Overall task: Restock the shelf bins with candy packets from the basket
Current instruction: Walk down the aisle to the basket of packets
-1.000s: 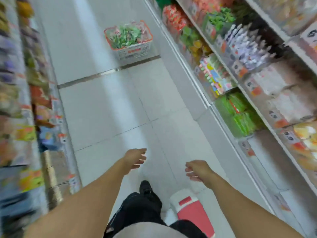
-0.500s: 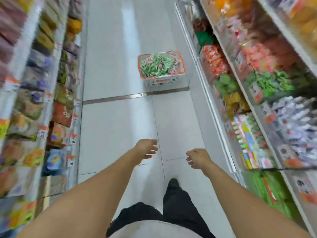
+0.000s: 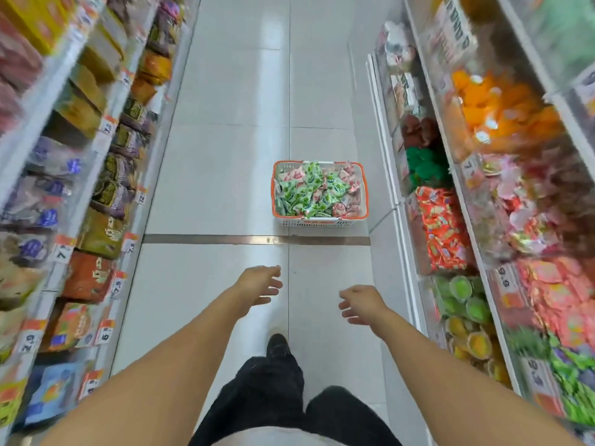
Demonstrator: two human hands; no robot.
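An orange-rimmed white basket [image 3: 365,188] stands on the aisle floor ahead, close to the right shelf. It is heaped with green and red-and-white candy packets [image 3: 310,191]. My left hand [image 3: 262,283] and my right hand [image 3: 360,302] reach forward over the floor, both empty with fingers loosely spread. They are well short of the basket. Clear shelf bins [image 3: 446,230] of loose candy line the right side.
Shelves of bagged snacks [image 3: 103,188] with price tags run along the left. A metal floor strip [image 3: 254,240] crosses the white tiled aisle just before the basket. My dark trouser legs and one shoe [image 3: 278,346] show below my hands.
The view has swung along the aisle and the basket has come much nearer, now centred ahead. Both hands stay empty and stretched forward. The red stool near my feet is out of view.
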